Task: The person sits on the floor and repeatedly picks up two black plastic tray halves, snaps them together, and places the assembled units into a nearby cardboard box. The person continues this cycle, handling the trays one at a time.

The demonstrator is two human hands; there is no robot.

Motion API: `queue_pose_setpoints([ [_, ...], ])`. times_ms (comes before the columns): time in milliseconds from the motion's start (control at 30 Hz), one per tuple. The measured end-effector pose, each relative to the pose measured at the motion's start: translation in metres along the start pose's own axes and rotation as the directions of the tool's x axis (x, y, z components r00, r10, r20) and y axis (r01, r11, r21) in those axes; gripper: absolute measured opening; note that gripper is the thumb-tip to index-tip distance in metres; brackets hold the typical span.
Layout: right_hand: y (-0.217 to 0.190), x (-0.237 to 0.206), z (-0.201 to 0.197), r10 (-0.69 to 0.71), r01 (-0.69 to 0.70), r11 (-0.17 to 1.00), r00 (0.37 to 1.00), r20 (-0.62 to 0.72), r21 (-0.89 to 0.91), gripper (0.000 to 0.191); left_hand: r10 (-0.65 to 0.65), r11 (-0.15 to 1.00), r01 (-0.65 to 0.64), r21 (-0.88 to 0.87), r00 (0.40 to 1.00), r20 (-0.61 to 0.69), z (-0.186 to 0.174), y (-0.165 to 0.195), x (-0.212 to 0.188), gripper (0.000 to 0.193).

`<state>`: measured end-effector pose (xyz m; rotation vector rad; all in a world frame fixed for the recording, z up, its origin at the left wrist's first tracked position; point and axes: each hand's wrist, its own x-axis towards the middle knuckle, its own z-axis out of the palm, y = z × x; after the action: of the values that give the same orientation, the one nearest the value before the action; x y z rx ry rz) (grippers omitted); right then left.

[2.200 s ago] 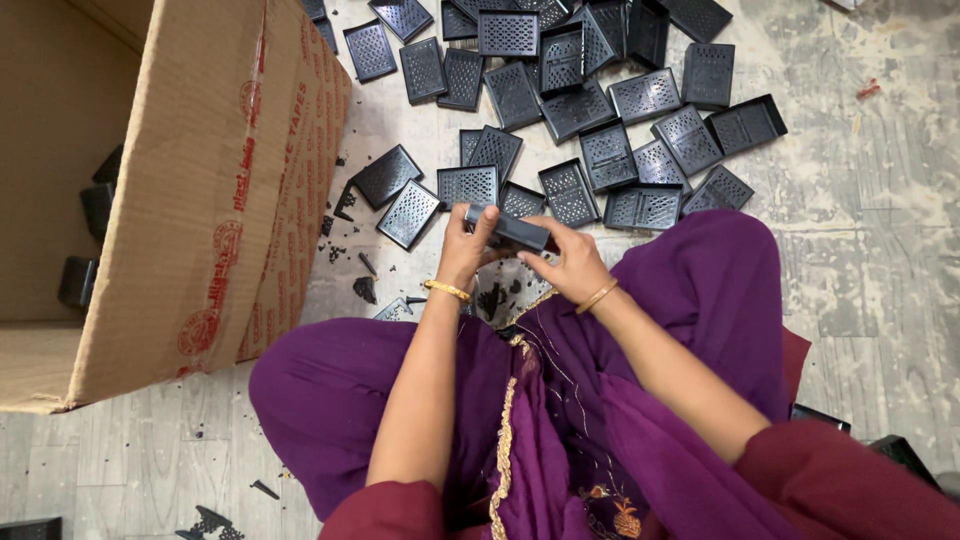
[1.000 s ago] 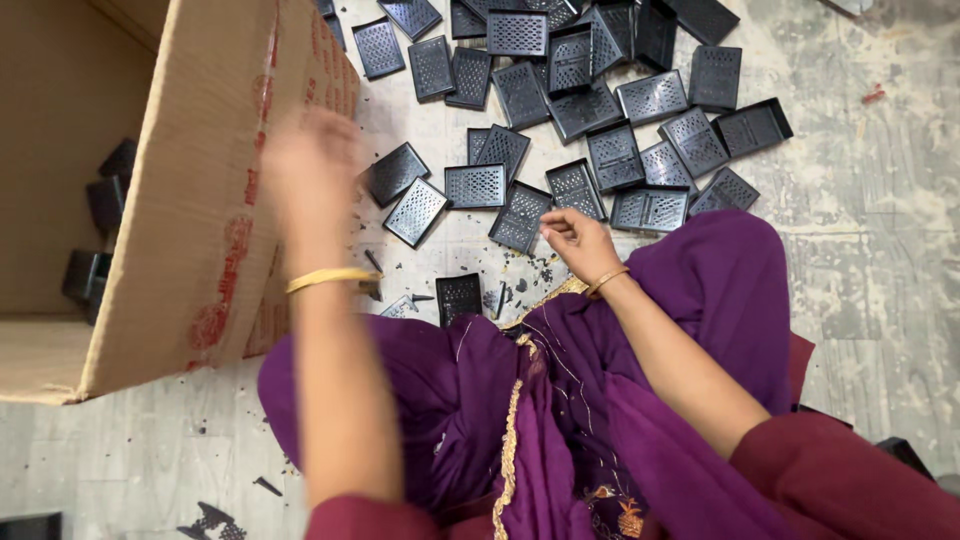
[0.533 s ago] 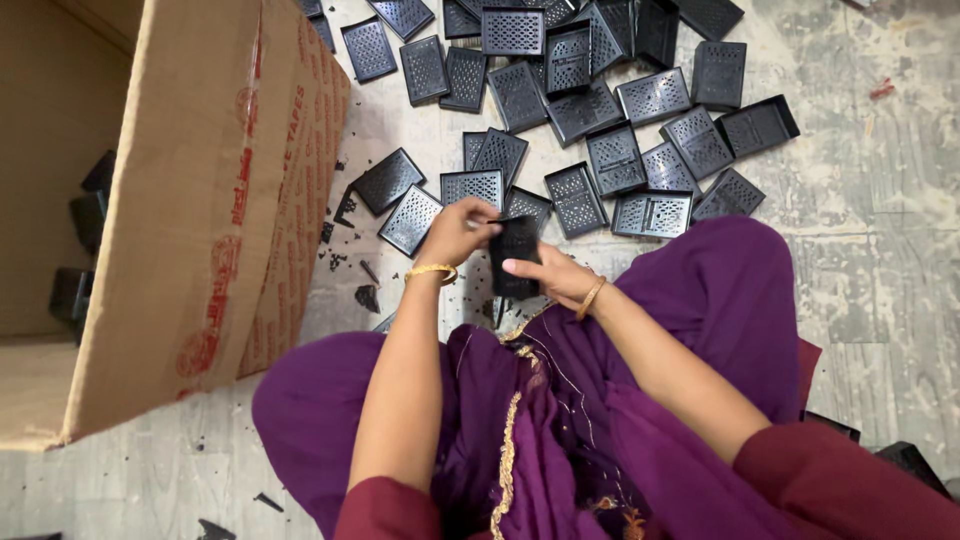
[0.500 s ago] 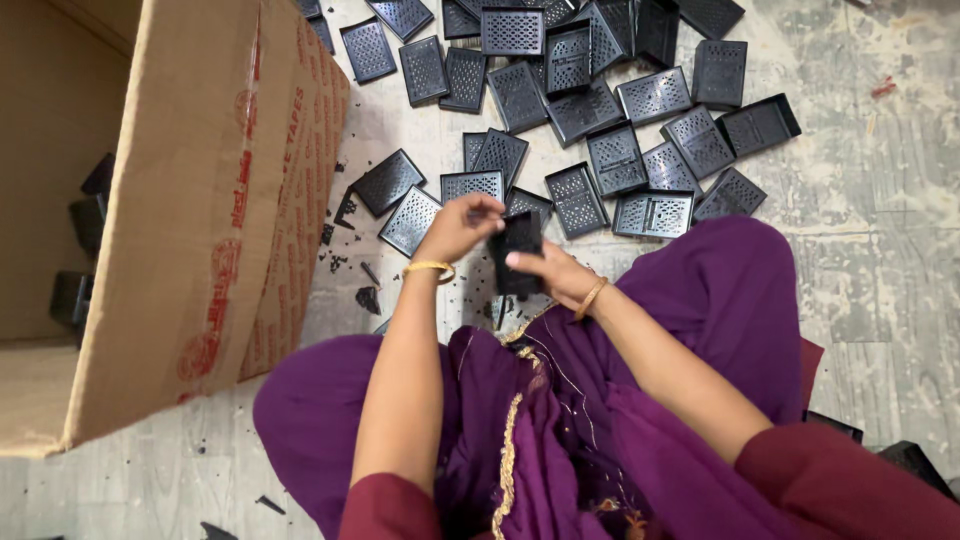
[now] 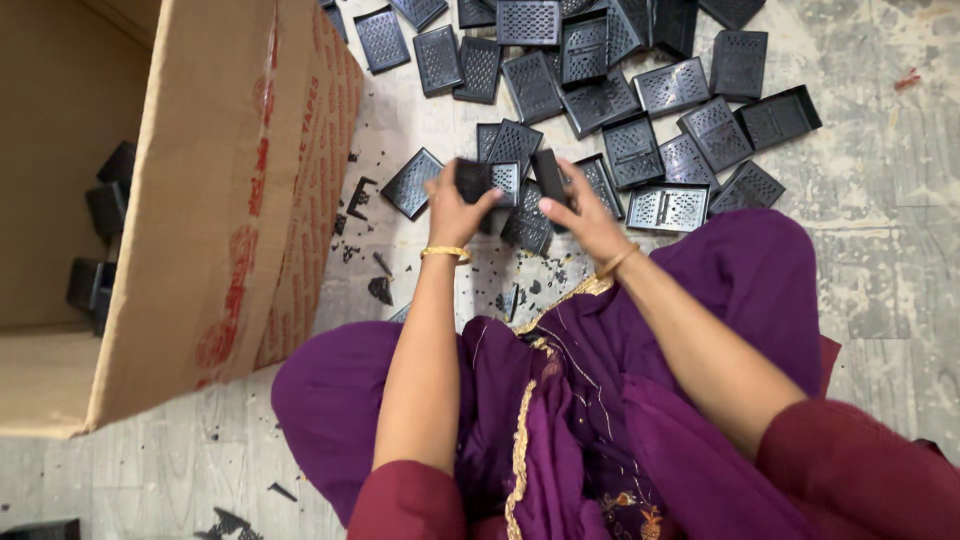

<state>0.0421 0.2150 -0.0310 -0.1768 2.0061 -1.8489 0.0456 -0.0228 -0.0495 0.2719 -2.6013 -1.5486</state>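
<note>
My left hand (image 5: 456,208) is closed around a small black plastic piece (image 5: 472,180), held just above the floor. My right hand (image 5: 583,212) grips another black plastic piece (image 5: 549,176) a few centimetres to the right of it. Both hands hover over the near edge of a scatter of flat black perforated plastic trays (image 5: 620,90) lying on the floor. Gold bangles circle both wrists. My knees in purple cloth (image 5: 560,400) fill the lower part of the view.
A large open cardboard box (image 5: 235,200) stands at the left, with several black pieces (image 5: 100,240) inside it. Black plastic chips and offcuts (image 5: 375,285) litter the grey floor between the box and my knees.
My left hand swung out toward the box a second ago, then came back to the tray pile. Both hands now hold separate black pieces slightly apart.
</note>
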Motion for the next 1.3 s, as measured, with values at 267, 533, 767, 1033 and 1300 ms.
queue_pose_setpoints([
  [267, -0.025, 0.002, 0.002, -0.247, 0.216, 0.962, 0.951, 0.188, 0.169, 0.070, -0.062, 0.633, 0.366, -0.682, 0.902, 0.426, 0.006, 0.040, -0.030, 0.067],
  [533, -0.043, -0.023, 0.011, -0.257, 0.277, 0.959, 0.938, 0.234, -0.057, 0.076, -0.185, 0.452, 0.388, -0.803, 0.922, 0.341, 0.009, 0.026, -0.029, 0.066],
  [767, -0.039, -0.047, 0.035, -0.398, 0.269, 0.746, 0.913, -0.085, -0.609, 0.051, -0.299, 0.426, 0.451, -0.784, 0.888, 0.348, 0.016, 0.039, -0.038, 0.084],
  [1033, -0.018, -0.033, 0.019, -0.271, 0.267, 0.930, 0.962, 0.016, -0.253, 0.056, -0.237, 0.466, 0.400, -0.789, 0.916, 0.324, 0.017, 0.029, -0.033, 0.066],
  [1300, -0.016, -0.024, -0.007, -0.550, 0.305, 0.723, 0.797, -0.251, -0.620, 0.063, -0.279, 0.585, -0.030, -0.810, 0.931, -0.235, -0.014, 0.006, 0.001, 0.071],
])
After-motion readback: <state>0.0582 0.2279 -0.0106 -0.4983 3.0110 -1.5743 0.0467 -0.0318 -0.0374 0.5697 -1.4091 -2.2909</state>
